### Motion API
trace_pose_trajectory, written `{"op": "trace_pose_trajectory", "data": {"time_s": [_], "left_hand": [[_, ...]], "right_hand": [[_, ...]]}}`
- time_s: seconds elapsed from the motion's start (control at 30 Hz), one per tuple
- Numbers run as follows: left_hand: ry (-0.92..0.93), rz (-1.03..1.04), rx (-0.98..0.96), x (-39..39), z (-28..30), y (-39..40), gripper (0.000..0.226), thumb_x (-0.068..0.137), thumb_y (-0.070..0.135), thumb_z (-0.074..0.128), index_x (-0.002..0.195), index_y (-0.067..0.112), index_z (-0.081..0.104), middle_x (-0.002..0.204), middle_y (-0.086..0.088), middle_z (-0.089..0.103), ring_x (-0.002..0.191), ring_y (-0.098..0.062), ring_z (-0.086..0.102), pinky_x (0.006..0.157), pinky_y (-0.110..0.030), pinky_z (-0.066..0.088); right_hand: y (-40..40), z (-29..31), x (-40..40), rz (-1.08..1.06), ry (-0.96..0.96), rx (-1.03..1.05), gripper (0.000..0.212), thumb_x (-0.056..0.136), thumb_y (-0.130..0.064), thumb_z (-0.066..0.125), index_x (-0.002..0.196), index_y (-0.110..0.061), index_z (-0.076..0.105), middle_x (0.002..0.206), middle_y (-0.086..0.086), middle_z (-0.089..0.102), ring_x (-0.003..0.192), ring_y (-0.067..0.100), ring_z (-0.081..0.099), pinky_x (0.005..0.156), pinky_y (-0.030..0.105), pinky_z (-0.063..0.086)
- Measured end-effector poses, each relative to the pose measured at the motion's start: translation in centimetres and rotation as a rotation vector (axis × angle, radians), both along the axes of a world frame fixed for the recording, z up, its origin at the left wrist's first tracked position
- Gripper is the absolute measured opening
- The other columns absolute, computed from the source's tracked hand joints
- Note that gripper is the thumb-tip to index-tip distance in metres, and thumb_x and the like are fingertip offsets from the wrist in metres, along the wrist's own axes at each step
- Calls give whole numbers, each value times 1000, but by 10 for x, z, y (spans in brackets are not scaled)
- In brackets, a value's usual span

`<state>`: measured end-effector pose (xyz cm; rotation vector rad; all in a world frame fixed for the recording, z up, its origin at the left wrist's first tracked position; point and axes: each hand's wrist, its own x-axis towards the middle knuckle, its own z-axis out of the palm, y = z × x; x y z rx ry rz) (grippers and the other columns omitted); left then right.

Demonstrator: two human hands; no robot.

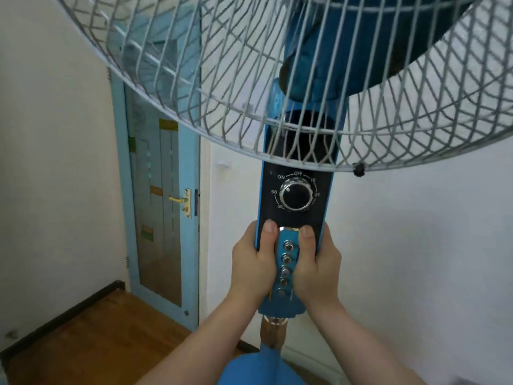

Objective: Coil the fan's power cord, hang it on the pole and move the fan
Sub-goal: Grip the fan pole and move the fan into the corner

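Brightness: even, soft daylight tone, moderately bright.
Shadows: faint; darkest inside the blue plastic motor housing [327, 51].
Glare: small glints on the chrome-ringed black timer dial [295, 195].
Blur: the white wire fan guard [194, 79] smears at top left.
Distortion: wide-angle bending; the pale blue glazed door [155, 207] leans.
Sharpest: centre of frame.

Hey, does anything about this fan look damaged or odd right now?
The pole just under the control panel looks brown and rough, possibly rusted or wrapped in something. The grille looks intact. Both hands, left and right, grip the panel's sides.
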<state>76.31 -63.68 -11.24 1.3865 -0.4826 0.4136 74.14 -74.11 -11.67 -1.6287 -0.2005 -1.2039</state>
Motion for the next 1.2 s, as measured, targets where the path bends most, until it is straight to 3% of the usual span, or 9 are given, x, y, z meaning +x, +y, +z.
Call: {"op": "trace_pose_trajectory", "data": {"time_s": [0.27, 0.4, 0.57, 0.8, 0.9, 1.0, 1.1, 1.2], "left_hand": [[-34, -141, 29, -56, 53, -46, 63, 82, 75, 38, 86, 18, 64, 77, -3, 74, 73, -19, 71, 66, -44, 58], [-69, -255, 36, -98, 70, -61, 66, 82, 76, 36, 84, 16, 63, 76, -4, 72, 71, -18, 68, 64, -36, 54], [-92, -439, 51, -158, 83, -79, 64, 82, 75, 35, 77, 16, 60, 73, -2, 70, 70, -15, 66, 63, -30, 52], [-121, -724, 60, -267, 96, -106, 69, 78, 83, 33, 77, 20, 61, 73, 2, 71, 69, -7, 67, 66, -30, 53], [-145, -855, 65, -316, 101, -117, 71, 77, 86, 31, 77, 22, 61, 73, 2, 71, 68, -6, 66, 65, -30, 52], [-165, -993, 56, -375, 106, -123, 76, 72, 94, 26, 75, 25, 58, 72, 3, 70, 68, -7, 66, 63, -29, 50], [-175, -1103, 70, -433, 110, -131, 70, 74, 91, 26, 72, 29, 57, 71, 5, 70, 70, -8, 66, 66, -31, 50], [-193, -1209, 49, -496, 112, -134, 67, 76, 89, 25, 72, 30, 58, 71, 19, 69, 69, 3, 64, 64, -16, 46]], "right_hand": [[-38, 54, -83, -231, -26, -12, 34, 95, -52, 43, 108, -26, 61, 83, -28, 71, 68, -5, 67, 54, 5, 44], [-44, 71, -139, -370, -25, -3, 34, 95, -56, 43, 110, -31, 61, 86, -27, 72, 72, -4, 69, 57, 7, 47], [-44, 85, -217, -585, -44, -11, 38, 96, -57, 43, 106, -25, 62, 83, -25, 70, 72, -5, 66, 58, 6, 45], [-39, 99, -345, -926, -43, -7, 20, 98, -55, 43, 98, -42, 60, 86, -30, 70, 77, -11, 65, 62, 1, 42], [-36, 105, -398, -1071, -42, 4, 31, 96, -60, 42, 100, -37, 62, 86, -28, 70, 79, -9, 65, 66, 5, 43], [-34, 105, -459, -1183, -34, 23, 45, 93, -62, 41, 106, -26, 64, 81, -23, 69, 76, -3, 65, 69, 17, 48], [-31, 106, -518, -1291, -39, 40, 51, 91, -67, 41, 106, -24, 64, 79, -24, 70, 73, -3, 65, 64, 13, 47], [-22, 109, -579, -1420, -35, 30, 44, 93, -63, 41, 104, -27, 63, 80, -26, 70, 72, -4, 66, 61, 9, 46]]}}
